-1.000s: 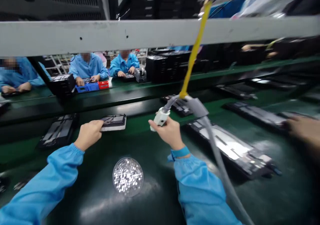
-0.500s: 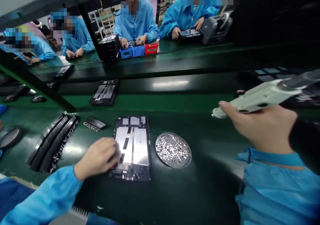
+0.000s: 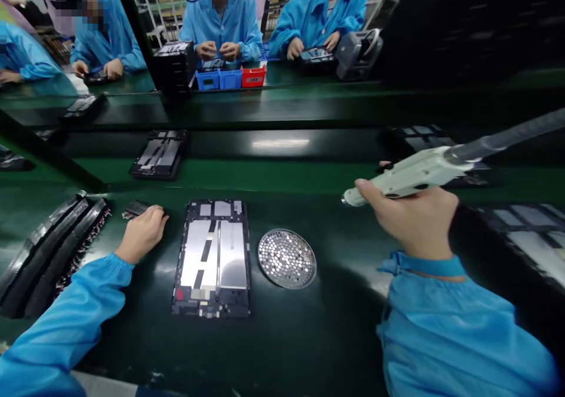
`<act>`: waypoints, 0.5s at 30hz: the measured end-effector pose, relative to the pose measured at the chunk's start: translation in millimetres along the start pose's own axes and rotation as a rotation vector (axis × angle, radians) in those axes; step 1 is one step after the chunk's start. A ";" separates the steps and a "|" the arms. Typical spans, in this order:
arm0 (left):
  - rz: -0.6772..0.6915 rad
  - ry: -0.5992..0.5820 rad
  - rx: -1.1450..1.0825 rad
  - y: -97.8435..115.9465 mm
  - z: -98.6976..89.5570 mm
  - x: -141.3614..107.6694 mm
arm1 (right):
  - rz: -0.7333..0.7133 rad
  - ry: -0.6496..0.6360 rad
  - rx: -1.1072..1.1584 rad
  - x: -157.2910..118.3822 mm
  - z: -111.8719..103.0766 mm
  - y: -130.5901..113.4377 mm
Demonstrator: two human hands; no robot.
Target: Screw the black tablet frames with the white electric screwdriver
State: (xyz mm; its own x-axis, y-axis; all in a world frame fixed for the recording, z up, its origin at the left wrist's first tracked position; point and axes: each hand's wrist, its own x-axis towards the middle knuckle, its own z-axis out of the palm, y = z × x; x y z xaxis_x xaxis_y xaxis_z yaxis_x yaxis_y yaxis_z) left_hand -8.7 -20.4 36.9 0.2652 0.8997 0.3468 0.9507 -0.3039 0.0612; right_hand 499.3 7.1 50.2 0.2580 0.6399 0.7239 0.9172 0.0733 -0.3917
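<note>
My right hand is wrapped round a pale electric screwdriver, its tip pointing left above the bench and a dark cable running off its rear. My left hand is closed, fingers curled, right by a small black strip with wire ends. What its fingertips hold, if anything, is hidden. Between my hands lies an opened tablet with silver battery panels and a red spot at its lower left. Just right of the tablet sits a round clear dish dotted with small shiny discs.
Several long black strips with wire ends lie at far left. Another opened tablet rests further back, and more lie at right. Across the line, co-workers in blue sit behind blue bins and a red bin. A dark post slants at left.
My left hand has left the tablet's left edge and moved left and away from me to the small black strip. My right hand still holds the screwdriver. The view has shifted right.
</note>
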 end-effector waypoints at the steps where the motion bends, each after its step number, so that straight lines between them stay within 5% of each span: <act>1: -0.012 0.004 -0.037 1.9 -4.5 2.4 | 0.004 0.000 0.008 -0.2 -0.6 -0.9; 7: -0.040 -0.008 -0.311 45.9 -23.5 34.1 | 0.045 0.003 0.072 -0.5 -0.1 -5.0; 15: 0.085 -0.110 -0.504 116.8 40.1 93.6 | 0.134 -0.058 0.120 -0.6 2.7 -8.3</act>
State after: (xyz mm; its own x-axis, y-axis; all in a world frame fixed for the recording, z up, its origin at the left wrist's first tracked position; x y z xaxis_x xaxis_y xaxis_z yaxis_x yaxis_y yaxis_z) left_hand 133.6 40.9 39.0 0.3789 0.8847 0.2716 0.7371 -0.4660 0.4895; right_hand 490.8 8.2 51.5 0.3539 0.6930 0.6281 0.8320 0.0736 -0.5499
